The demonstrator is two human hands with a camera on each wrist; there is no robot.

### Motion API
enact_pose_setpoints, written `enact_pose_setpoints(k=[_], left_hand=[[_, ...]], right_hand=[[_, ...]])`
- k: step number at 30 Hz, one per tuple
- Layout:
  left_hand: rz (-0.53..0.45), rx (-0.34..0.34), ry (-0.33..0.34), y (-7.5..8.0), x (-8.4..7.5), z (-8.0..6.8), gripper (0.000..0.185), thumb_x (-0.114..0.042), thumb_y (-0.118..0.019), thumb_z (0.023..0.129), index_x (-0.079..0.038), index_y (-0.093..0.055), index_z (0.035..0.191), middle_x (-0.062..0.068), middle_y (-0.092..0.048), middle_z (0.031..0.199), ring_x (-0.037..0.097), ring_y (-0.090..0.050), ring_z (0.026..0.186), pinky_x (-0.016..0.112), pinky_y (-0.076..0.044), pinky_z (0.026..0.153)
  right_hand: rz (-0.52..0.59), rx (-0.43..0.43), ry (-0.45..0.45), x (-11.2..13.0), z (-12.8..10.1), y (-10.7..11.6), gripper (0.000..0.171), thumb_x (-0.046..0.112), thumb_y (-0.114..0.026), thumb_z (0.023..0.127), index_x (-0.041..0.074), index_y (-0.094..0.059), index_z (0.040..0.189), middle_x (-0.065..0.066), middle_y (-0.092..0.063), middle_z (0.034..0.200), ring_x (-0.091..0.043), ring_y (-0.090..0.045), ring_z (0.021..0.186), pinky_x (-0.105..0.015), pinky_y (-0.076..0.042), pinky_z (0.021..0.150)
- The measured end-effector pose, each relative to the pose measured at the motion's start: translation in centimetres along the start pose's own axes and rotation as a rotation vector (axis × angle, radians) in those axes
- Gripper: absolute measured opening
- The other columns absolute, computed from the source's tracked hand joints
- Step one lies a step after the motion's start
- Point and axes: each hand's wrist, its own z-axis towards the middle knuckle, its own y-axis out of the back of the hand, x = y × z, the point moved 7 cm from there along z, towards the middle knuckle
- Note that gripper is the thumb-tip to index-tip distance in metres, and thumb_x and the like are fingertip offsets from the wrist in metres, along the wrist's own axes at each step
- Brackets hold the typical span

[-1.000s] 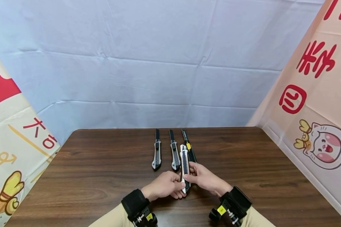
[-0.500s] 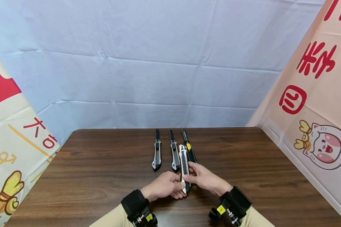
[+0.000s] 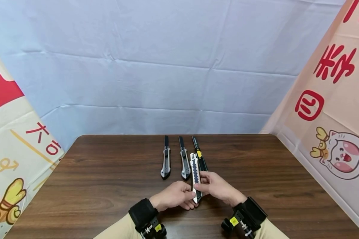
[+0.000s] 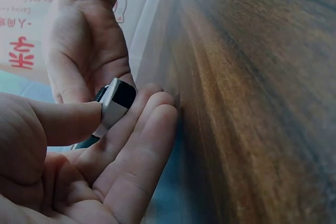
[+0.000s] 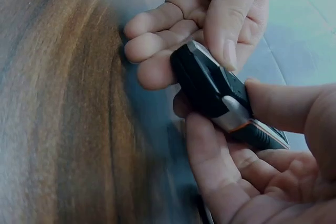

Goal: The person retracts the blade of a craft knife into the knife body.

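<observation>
Both hands hold one silver-and-black utility knife (image 3: 195, 170) above the near middle of the table. My left hand (image 3: 174, 196) pinches its near end between thumb and fingers. My right hand (image 3: 217, 188) grips its right side, thumb on top and fingers underneath. In the right wrist view the knife's black end (image 5: 202, 85) sits between both thumbs and the fingers. The left wrist view shows its squared end (image 4: 118, 100) under the left thumb. No blade can be made out on the held knife. Its underside is hidden by the fingers.
Two grey-and-black utility knives, one at the left (image 3: 166, 162) and one in the middle (image 3: 184, 164), lie side by side beyond the hands. A black-and-yellow utility knife (image 3: 199, 153) lies right of them, partly covered. The brown table (image 3: 107, 176) has cloth hangings around it.
</observation>
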Motion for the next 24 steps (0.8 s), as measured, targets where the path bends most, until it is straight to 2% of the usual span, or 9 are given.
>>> enact_pose_setpoints(k=[11, 16, 24], left_hand=[[0.042, 0.008, -0.021, -0.1, -1.4, 0.3, 0.021, -0.01, -0.052, 0.1, 0.004, -0.066, 0.104, 0.022, -0.073, 0.094, 0.018, -0.069, 0.073, 0.031, -0.062, 0.068], [0.057, 0.011, -0.04, 0.0, -1.9, 0.6, 0.021, -0.007, -0.052, 0.098, 0.005, -0.067, 0.106, 0.024, -0.072, 0.095, 0.016, -0.068, 0.072, 0.03, -0.062, 0.068], [0.052, -0.024, -0.07, 0.7, -2.5, 0.6, 0.029, -0.003, -0.052, 0.096, 0.008, -0.06, 0.122, 0.024, -0.072, 0.1, 0.02, -0.07, 0.079, 0.034, -0.062, 0.072]], right_hand=[[-0.012, -0.101, -0.01, 0.4, -0.4, 1.2, 0.047, 0.008, -0.059, 0.096, -0.015, -0.042, 0.134, -0.022, -0.069, 0.108, -0.015, -0.069, 0.087, -0.035, -0.061, 0.079], [-0.038, -0.128, -0.015, 0.6, -0.5, 1.9, 0.048, 0.009, -0.059, 0.096, -0.015, -0.042, 0.135, -0.018, -0.069, 0.104, -0.014, -0.069, 0.086, -0.034, -0.061, 0.077], [-0.082, -0.162, -0.038, 0.5, -0.7, 3.5, 0.047, 0.011, -0.059, 0.097, -0.015, -0.044, 0.133, -0.02, -0.069, 0.105, -0.013, -0.069, 0.085, -0.033, -0.061, 0.076]])
